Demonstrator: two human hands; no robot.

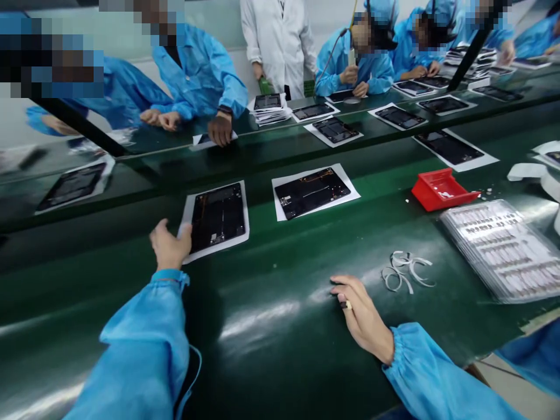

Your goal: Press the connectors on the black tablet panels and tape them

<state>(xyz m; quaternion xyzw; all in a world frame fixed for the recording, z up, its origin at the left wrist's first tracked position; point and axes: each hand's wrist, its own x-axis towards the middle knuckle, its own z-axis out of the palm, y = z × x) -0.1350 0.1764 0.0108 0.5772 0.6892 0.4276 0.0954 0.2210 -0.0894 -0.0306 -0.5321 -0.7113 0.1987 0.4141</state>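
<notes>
My left hand [170,242] is at the left edge of a dark tablet panel [223,216] that lies on a white paper sheet [246,221]. Its thumb overlaps the sheet's edge and the fingers are spread apart, not closed round anything. Lower right of it, my right hand [359,315] rests low over the green table [280,326] with fingers stretched out and nothing held. A small dark and pale band [346,305] sits on one of its fingers. A second tablet panel [312,191] lies on its own paper, right of the first.
Curled white strips [405,271] lie right of my right hand, near a red bin [441,189] and a stack of clear trays [503,248] with small parts. Across a raised ledge, co-workers in blue [196,64] handle similar panels. A dark post [79,125] slants at left.
</notes>
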